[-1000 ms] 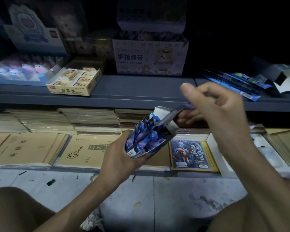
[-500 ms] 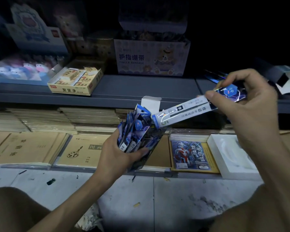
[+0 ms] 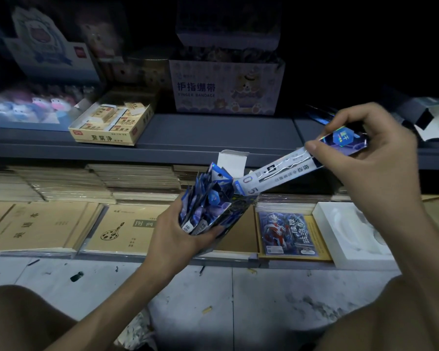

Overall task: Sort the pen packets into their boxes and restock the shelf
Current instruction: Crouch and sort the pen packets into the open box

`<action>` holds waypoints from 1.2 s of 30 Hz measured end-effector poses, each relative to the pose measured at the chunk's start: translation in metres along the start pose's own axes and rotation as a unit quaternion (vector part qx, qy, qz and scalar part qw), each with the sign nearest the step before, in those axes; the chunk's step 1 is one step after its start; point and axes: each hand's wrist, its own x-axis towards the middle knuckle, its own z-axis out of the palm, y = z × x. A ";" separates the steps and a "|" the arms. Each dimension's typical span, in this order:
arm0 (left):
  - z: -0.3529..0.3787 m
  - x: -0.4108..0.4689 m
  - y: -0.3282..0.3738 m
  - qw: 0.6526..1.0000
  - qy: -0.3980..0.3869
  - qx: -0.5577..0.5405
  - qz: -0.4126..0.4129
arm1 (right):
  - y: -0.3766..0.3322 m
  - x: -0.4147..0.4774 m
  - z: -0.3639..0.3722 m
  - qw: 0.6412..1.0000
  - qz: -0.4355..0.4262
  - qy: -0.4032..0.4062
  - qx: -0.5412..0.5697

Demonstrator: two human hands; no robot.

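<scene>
My left hand (image 3: 174, 235) grips an open blue pen box (image 3: 228, 211), its white flap up, with several blue pen packets (image 3: 208, 198) standing in it. My right hand (image 3: 373, 148) pinches one long blue-and-white pen packet (image 3: 284, 171) by its upper end. That packet slants down to the left, its lower tip at the box's mouth. More loose pen packets (image 3: 319, 117) lie in shadow on the grey shelf (image 3: 213, 133) behind my right hand.
An eraser box (image 3: 112, 122) and a finger bandage box (image 3: 226, 87) stand on the grey shelf. Brown notebooks (image 3: 48, 224), a hero-print booklet (image 3: 289, 231) and a white tray (image 3: 350, 234) lie on the lower shelf. My knees frame the floor (image 3: 226, 300) below.
My right hand moved from the box's mouth up to the right, and now holds a single long packet slanted toward the box; since half a second ago it has hardly moved.
</scene>
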 end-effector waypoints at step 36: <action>0.011 -0.005 -0.001 1.000 0.001 0.004 -0.026 | -0.027 -0.046 0.065 0.972 0.134 -0.178 0.070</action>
